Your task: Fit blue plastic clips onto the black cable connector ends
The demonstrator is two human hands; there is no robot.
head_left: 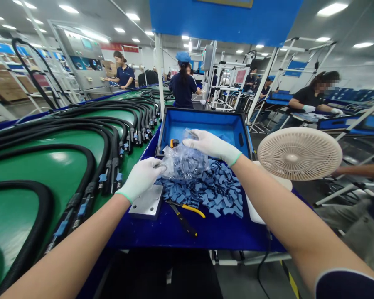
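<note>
A clear plastic bag (187, 162) with blue-grey pieces inside hangs between my hands, over a pile of loose blue-grey plastic pieces (210, 189). My left hand (144, 175), in a white glove, pinches the bag's left side. Gloved as well, my right hand (210, 144) grips the bag's upper edge with its fingers closed. Below my left hand lies a metal block (147, 202) with holes. Yellow-and-black handled pliers (187, 214) rest in front of the pile.
Behind the bag stands a blue bin (202, 120) with a black rim. Black hoses (90, 145) with blue clips cover the green table (60, 158) at left. A beige fan (299, 153) stands at right, near another person's arm (361, 170). Several co-workers are farther back.
</note>
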